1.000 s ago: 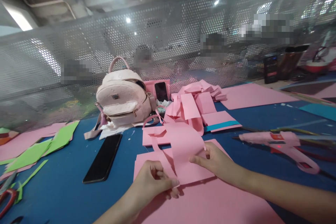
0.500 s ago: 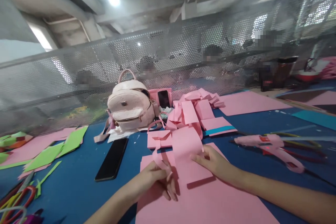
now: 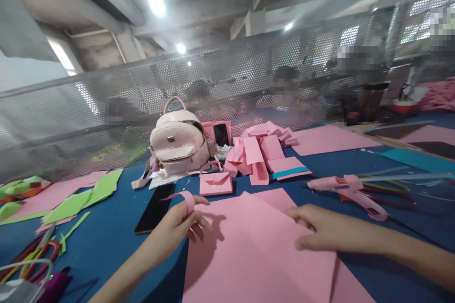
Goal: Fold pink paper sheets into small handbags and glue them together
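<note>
My left hand (image 3: 188, 222) has a narrow curled strip of pink paper (image 3: 191, 202) caught between its fingers, looping over the forefinger, above the left edge of the pink sheets. My right hand (image 3: 320, 227) pinches the right side of a large pink paper sheet (image 3: 259, 246), which lies askew over another pink sheet (image 3: 279, 199) with its right edge a little raised. Just beyond the sheets is a small pink paper envelope-shaped purse (image 3: 215, 183) with a handle. A black phone (image 3: 152, 210) lies beside my left hand.
A pink glue gun (image 3: 350, 189) with a cord lies at the right. Folded pink paper pieces (image 3: 256, 151) are heaped by a cream backpack (image 3: 181, 144). Scissors (image 3: 42, 258) and green paper (image 3: 69, 206) are at the left. A perforated metal screen (image 3: 245, 80) stands behind, people beyond it.
My left hand has moved left and up with the pink strip. My right hand no longer holds the folded pink piece; it has shifted right and grips the large sheet.
</note>
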